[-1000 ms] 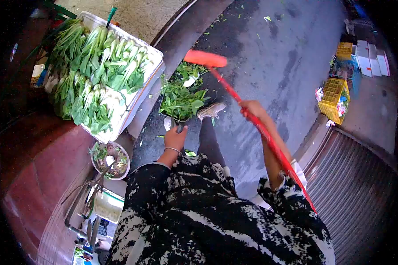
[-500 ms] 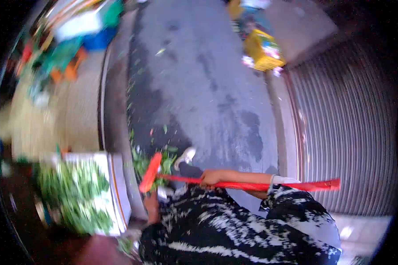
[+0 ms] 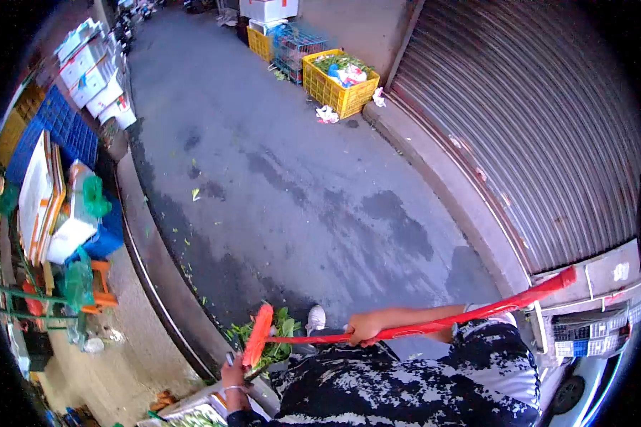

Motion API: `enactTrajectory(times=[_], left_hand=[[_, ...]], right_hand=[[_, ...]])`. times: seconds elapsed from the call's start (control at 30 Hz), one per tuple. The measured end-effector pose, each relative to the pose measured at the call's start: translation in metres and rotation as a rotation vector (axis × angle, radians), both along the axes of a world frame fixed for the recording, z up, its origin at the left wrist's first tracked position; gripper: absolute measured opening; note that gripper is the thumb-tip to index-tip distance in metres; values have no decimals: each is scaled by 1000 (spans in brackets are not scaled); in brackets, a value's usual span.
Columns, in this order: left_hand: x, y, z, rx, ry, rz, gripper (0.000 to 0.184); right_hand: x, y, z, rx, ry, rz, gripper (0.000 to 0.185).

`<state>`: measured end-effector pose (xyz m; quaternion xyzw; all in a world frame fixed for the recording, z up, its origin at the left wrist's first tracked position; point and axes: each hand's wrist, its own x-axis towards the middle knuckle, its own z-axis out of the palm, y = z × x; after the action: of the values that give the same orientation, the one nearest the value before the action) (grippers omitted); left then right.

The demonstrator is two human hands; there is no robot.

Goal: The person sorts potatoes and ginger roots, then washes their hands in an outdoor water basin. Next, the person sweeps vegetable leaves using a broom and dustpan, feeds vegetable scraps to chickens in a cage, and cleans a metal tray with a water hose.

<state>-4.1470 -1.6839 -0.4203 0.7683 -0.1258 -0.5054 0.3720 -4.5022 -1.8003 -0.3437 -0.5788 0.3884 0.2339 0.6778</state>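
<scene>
My right hand (image 3: 365,326) is closed around the red handle of a broom (image 3: 477,312), which slants across my front. Its orange-red head (image 3: 258,334) is at the left end, beside my left hand (image 3: 234,373). The left fingers are wrapped round a handle with a grey tip; what it belongs to is mostly hidden. Green leaves (image 3: 286,326) lie bunched behind and around the broom head, near my white shoe (image 3: 316,318). I cannot tell whether the leaves rest on the ground or in something.
Wet grey pavement (image 3: 278,192) runs ahead, with scattered leaf bits along the left kerb (image 3: 160,277). A yellow crate (image 3: 342,85) of greens and bags stands by a roller shutter (image 3: 527,128). On the left are foam boxes (image 3: 92,75), a blue crate (image 3: 64,128) and an orange stool (image 3: 101,285).
My view has swung, bringing more of the lane and the right side into sight. The leafy box at left has dropped toward the bottom edge. Both hands keep their holds.
</scene>
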Motion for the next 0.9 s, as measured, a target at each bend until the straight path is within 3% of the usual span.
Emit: enactTrajectory(times=[0.03, 0.2, 0.27, 0.33, 0.47, 0.57, 0.63, 0.83, 0.9], left_hand=[[7, -29, 16, 90, -249, -297, 30], [-8, -161, 58, -94, -196, -294, 30], [-13, -215, 66, -172, -167, -286, 30], [-31, -270, 95, -248, -573, -445, 31], [-31, -378, 74, -380, -372, -283, 32], [-73, -464, 107, -438, -252, -230, 29], [-77, -521, 96, -487, -214, -295, 26], [-145, -711, 135, -622, -324, -477, 26], [-169, -769, 147, -623, -103, -448, 25]], right_hand=[[-8, -9, 1, 0, -12, -10, 22], [-47, -58, 17, 67, -87, -304, 16], [-60, -84, 22, 78, -125, -351, 28], [-70, -104, 32, 22, -104, -403, 31], [-84, -157, 55, -65, -35, -591, 35], [-98, -210, 60, -90, -41, -747, 37], [-106, -242, 62, -79, -39, -870, 38], [-123, -349, 100, -149, -40, -1240, 38], [-136, -381, 110, -156, -74, -1336, 38]])
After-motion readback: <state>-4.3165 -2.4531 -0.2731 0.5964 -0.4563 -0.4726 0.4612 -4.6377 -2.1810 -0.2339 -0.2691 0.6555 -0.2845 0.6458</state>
